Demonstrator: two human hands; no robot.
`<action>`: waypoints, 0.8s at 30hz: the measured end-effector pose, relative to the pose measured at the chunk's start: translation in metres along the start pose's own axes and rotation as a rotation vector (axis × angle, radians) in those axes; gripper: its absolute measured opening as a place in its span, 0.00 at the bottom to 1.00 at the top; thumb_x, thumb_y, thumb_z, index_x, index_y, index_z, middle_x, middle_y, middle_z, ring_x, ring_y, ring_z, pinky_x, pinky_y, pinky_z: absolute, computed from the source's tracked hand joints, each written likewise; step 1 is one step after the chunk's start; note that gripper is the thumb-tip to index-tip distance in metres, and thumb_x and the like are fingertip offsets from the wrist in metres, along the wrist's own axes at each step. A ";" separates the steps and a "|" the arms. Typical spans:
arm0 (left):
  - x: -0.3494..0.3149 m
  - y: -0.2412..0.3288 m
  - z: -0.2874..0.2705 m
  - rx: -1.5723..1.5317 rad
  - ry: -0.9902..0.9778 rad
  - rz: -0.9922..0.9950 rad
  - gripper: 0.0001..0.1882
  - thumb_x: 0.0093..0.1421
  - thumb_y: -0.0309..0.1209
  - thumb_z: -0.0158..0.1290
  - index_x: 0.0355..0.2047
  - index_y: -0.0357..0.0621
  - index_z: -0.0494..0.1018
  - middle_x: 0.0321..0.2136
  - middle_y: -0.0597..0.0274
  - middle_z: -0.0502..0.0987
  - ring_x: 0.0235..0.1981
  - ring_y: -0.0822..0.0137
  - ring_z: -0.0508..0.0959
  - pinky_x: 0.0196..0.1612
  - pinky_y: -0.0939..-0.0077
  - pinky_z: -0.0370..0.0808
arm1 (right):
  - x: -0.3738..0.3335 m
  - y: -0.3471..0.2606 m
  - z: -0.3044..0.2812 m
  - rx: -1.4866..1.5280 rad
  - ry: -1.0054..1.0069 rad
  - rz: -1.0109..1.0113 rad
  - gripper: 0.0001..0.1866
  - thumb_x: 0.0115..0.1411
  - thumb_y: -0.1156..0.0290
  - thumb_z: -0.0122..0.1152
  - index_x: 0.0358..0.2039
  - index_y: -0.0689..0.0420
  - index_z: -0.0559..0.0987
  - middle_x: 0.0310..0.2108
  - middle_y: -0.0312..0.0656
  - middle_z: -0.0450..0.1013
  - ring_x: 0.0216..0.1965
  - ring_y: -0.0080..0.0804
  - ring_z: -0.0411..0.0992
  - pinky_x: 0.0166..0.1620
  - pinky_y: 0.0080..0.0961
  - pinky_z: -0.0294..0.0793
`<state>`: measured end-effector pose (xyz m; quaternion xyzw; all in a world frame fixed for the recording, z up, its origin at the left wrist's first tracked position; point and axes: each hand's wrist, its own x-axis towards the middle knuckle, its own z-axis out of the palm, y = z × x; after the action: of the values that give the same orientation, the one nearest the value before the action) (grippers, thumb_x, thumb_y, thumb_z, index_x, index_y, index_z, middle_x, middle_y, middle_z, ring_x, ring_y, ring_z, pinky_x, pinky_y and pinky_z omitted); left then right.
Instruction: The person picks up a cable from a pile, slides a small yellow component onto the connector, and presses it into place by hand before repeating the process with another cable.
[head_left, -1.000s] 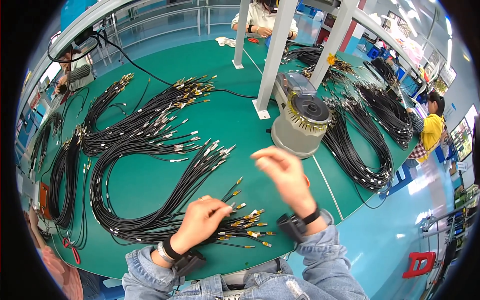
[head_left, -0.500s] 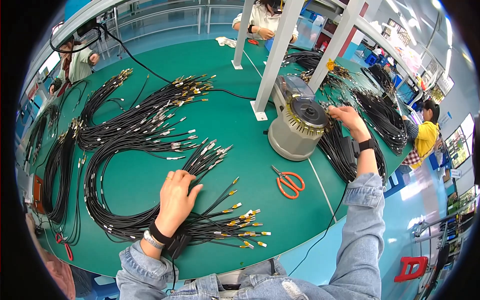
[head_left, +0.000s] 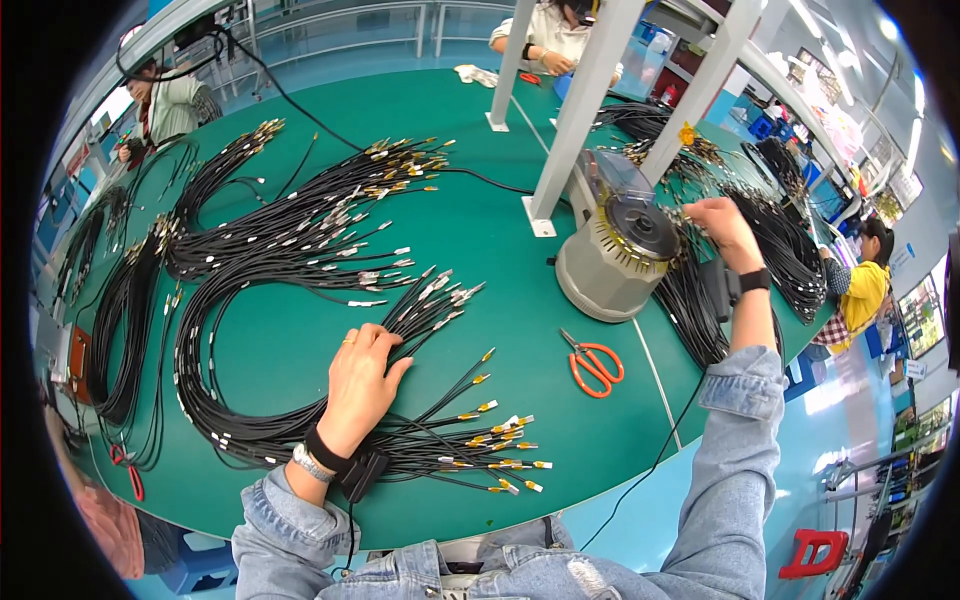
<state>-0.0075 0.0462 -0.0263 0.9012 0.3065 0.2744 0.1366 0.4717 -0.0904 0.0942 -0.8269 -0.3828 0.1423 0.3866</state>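
Observation:
My left hand (head_left: pixel 362 385) lies over a curved bundle of black cables (head_left: pixel 205 370), thumb apart from the fingers, and does not visibly grip them. White and yellow tipped ends fan out to its right. Beyond a round grey dispensing machine (head_left: pixel 610 280), my right hand (head_left: pixel 728 232) is closed in a pinch at the ends of another black cable bundle (head_left: pixel 690 315). What sits between those fingertips is too small to make out. The machine carries a dark wheel (head_left: pixel 642 228) ringed with yellow pieces. Orange-handled cutters (head_left: pixel 595 368) lie between my hands.
More cable bundles cover the left of the green table (head_left: pixel 520 350) and its far right (head_left: pixel 780 240). Grey metal posts (head_left: pixel 585 115) rise behind the machine. Red-handled scissors (head_left: pixel 128 470) lie at the left edge. Other people work around the table; a red stool (head_left: pixel 813 553) stands at right.
The whole view has shifted slightly, so the table appears farther right. My right hand has lifted a little at the cable ends; my left stays on its bundle. A person at far left lowered an arm.

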 end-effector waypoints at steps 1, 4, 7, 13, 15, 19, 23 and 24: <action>-0.001 0.000 0.000 0.010 -0.001 -0.018 0.13 0.46 0.26 0.58 0.32 0.39 0.71 0.32 0.58 0.69 0.35 0.56 0.70 0.37 0.67 0.69 | -0.004 -0.007 0.004 0.005 -0.019 -0.005 0.07 0.53 0.66 0.58 0.26 0.56 0.77 0.24 0.29 0.69 0.26 0.16 0.63 0.28 0.15 0.58; -0.003 -0.007 0.000 0.059 0.017 -0.025 0.12 0.45 0.25 0.58 0.30 0.39 0.69 0.29 0.58 0.68 0.34 0.56 0.70 0.35 0.66 0.69 | -0.039 -0.047 0.018 0.205 0.029 -0.008 0.07 0.55 0.68 0.57 0.28 0.57 0.76 0.25 0.29 0.70 0.26 0.15 0.63 0.30 0.14 0.59; -0.005 -0.016 0.006 0.064 0.002 -0.038 0.11 0.45 0.24 0.57 0.29 0.39 0.68 0.28 0.57 0.67 0.34 0.55 0.70 0.34 0.65 0.69 | -0.079 -0.074 0.043 0.502 0.024 -0.049 0.08 0.56 0.67 0.57 0.30 0.59 0.75 0.26 0.30 0.70 0.26 0.15 0.63 0.31 0.14 0.60; -0.005 -0.013 0.001 0.078 0.053 -0.022 0.10 0.45 0.21 0.55 0.27 0.40 0.66 0.25 0.56 0.67 0.30 0.55 0.70 0.33 0.64 0.69 | -0.159 -0.106 0.114 0.683 -0.157 -0.244 0.08 0.58 0.69 0.53 0.31 0.62 0.74 0.31 0.36 0.70 0.32 0.20 0.64 0.35 0.17 0.61; -0.001 -0.007 -0.005 -0.053 0.071 -0.024 0.09 0.47 0.21 0.55 0.28 0.40 0.66 0.25 0.56 0.69 0.28 0.57 0.71 0.32 0.67 0.70 | -0.178 -0.110 0.129 0.803 -0.236 -0.213 0.07 0.58 0.71 0.52 0.32 0.62 0.73 0.33 0.38 0.69 0.34 0.23 0.65 0.39 0.20 0.61; 0.005 0.016 -0.017 -0.453 -0.035 -0.158 0.09 0.49 0.22 0.54 0.32 0.39 0.68 0.25 0.57 0.71 0.26 0.62 0.72 0.28 0.73 0.70 | -0.192 -0.105 0.164 1.071 -0.316 -0.062 0.07 0.57 0.73 0.53 0.34 0.62 0.72 0.33 0.38 0.68 0.35 0.25 0.65 0.42 0.22 0.62; 0.023 0.047 -0.021 -0.637 -0.126 -0.115 0.12 0.51 0.23 0.54 0.37 0.38 0.68 0.25 0.58 0.72 0.25 0.68 0.73 0.25 0.78 0.69 | -0.203 -0.103 0.191 1.274 -0.346 -0.003 0.06 0.56 0.75 0.52 0.35 0.61 0.71 0.33 0.39 0.68 0.36 0.26 0.65 0.44 0.24 0.62; 0.026 0.051 -0.022 -0.636 -0.138 -0.068 0.13 0.52 0.23 0.55 0.39 0.38 0.69 0.25 0.59 0.73 0.25 0.70 0.73 0.24 0.79 0.69 | -0.207 -0.106 0.196 1.288 -0.329 -0.024 0.06 0.56 0.75 0.52 0.35 0.61 0.71 0.34 0.39 0.68 0.36 0.26 0.65 0.45 0.25 0.62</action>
<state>0.0212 0.0245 0.0232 0.8191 0.2252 0.2898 0.4408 0.1742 -0.0965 0.0313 -0.3937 -0.2842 0.4629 0.7416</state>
